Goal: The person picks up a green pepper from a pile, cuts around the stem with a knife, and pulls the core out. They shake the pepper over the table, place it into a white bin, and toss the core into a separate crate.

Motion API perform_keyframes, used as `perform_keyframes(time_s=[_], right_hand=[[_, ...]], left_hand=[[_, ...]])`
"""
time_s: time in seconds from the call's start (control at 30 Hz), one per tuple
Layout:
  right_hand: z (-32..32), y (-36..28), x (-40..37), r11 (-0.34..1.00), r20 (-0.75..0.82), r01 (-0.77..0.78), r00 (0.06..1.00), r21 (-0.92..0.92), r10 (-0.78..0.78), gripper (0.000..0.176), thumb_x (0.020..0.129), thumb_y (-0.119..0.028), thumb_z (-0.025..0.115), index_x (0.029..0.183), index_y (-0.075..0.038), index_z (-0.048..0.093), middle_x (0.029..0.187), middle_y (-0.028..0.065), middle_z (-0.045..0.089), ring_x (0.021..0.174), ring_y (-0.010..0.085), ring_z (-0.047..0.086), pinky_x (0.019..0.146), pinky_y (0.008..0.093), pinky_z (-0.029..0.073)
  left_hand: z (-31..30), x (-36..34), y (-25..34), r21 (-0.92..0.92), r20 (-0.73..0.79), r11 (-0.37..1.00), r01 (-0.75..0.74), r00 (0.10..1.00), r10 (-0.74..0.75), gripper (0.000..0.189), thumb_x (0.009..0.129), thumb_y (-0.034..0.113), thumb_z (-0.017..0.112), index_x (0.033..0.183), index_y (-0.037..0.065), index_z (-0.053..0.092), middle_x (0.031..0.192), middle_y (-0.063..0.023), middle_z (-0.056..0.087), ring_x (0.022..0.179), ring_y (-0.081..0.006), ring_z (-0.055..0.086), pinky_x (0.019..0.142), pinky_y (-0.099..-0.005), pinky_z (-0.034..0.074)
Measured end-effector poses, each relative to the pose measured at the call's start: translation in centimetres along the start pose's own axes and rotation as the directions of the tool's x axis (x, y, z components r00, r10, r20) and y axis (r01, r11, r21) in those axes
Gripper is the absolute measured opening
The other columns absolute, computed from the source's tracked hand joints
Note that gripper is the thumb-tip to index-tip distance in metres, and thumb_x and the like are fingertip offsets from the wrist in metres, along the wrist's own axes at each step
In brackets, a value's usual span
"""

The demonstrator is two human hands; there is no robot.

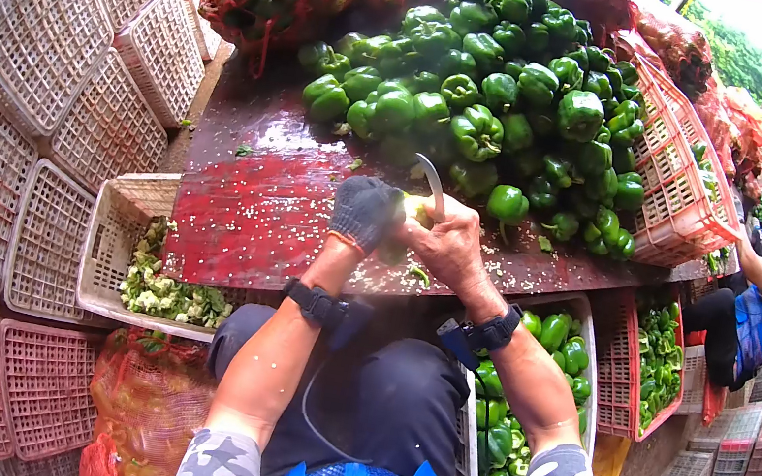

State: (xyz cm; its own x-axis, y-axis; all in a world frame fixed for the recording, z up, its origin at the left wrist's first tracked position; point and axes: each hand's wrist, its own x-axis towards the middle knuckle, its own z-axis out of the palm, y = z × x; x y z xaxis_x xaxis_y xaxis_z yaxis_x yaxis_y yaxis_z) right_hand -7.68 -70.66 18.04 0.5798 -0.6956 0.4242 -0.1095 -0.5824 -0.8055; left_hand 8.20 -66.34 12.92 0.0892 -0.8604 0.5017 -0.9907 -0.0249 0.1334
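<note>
My left hand (368, 213), in a dark knitted glove, is closed around a yellow-green piece of pepper (419, 209), partly hidden between the hands. My bare right hand (447, 241) is wrapped round a curved knife (432, 178), its blade pointing up and to the left. Both hands are close together over the front edge of the red table (256, 208), which is strewn with pale seeds. A large heap of green peppers (477, 134) lies just beyond them.
A crate (102, 239) of pepper cores stands left; a crate (591, 391) of green peppers stands by my right knee. Farther right are a red crate (613, 375) of pepper pieces and a seated person (759, 318). Stacked crates (47, 16) line the left side.
</note>
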Motion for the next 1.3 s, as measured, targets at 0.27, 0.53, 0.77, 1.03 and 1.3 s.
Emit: perform_keyframes(time_s=[0.27, 0.53, 0.77, 1.03, 1.3], right_hand=[[1.5, 0.7, -0.4, 0.994, -0.017, -0.106, 0.994, 0.018, 0.106, 0.020, 0.080, -0.018, 0.075, 0.092, -0.001, 0.073, 0.075, 0.0065, 0.068, 0.065, 0.0107, 0.061, 0.061, 0.0307, 0.051], [2.9, 0.0, -0.1, 0.982, -0.103, -0.137, 0.983, 0.132, 0.151, 0.018, 0.082, -0.017, 0.076, 0.084, 0.001, 0.071, 0.066, 0.0035, 0.065, 0.061, 0.0074, 0.057, 0.056, 0.0290, 0.048], [2.0, 0.8, 0.4, 0.964, 0.026, -0.125, 0.992, 0.234, 0.123, 0.021, 0.088, -0.019, 0.075, 0.094, 0.001, 0.074, 0.073, -0.0023, 0.067, 0.063, 0.0039, 0.057, 0.056, 0.0256, 0.049], [0.5, 0.9, 1.6, 0.884, 0.238, -0.343, 0.931, 0.317, 0.276, 0.028, 0.087, -0.016, 0.075, 0.110, 0.000, 0.072, 0.078, -0.0011, 0.069, 0.071, 0.0059, 0.063, 0.065, 0.0242, 0.052], [0.2, -0.8, 2.6, 0.967, 0.208, -0.218, 0.948, -0.129, 0.241, 0.031, 0.083, -0.027, 0.077, 0.103, -0.004, 0.074, 0.073, 0.0103, 0.068, 0.067, 0.0130, 0.065, 0.064, 0.0341, 0.052]], left_hand=[[2.1, 0.0, -0.2, 0.072, -0.093, 0.974, 0.214, 0.974, -0.207, 0.021, 0.081, 0.027, 0.062, 0.069, 0.011, 0.067, 0.068, -0.0153, 0.067, 0.064, -0.0311, 0.067, 0.058, -0.0450, 0.051], [2.1, 0.3, -0.7, 0.170, 0.035, 0.901, 0.399, 0.912, -0.410, 0.022, 0.085, 0.026, 0.061, 0.080, 0.009, 0.074, 0.081, -0.0151, 0.072, 0.073, -0.0303, 0.071, 0.065, -0.0441, 0.055], [0.3, 0.8, -2.8, 0.007, 0.221, 0.960, 0.279, 0.936, -0.274, 0.030, 0.092, 0.029, 0.058, 0.086, 0.005, 0.075, 0.086, -0.0151, 0.074, 0.079, -0.0311, 0.072, 0.069, -0.0413, 0.057], [10.0, -1.0, -5.2, -0.881, 0.149, 0.380, 0.283, 0.927, -0.345, 0.038, 0.101, 0.035, 0.052, 0.113, 0.002, 0.065, 0.098, -0.0122, 0.071, 0.085, -0.0238, 0.070, 0.075, -0.0370, 0.058], [-0.5, 0.2, -1.8, -0.417, 0.092, 0.854, 0.311, 0.949, -0.301, 0.034, 0.082, 0.022, 0.075, 0.100, -0.003, 0.061, 0.092, -0.0221, 0.062, 0.085, -0.0397, 0.065, 0.075, -0.0459, 0.053]])
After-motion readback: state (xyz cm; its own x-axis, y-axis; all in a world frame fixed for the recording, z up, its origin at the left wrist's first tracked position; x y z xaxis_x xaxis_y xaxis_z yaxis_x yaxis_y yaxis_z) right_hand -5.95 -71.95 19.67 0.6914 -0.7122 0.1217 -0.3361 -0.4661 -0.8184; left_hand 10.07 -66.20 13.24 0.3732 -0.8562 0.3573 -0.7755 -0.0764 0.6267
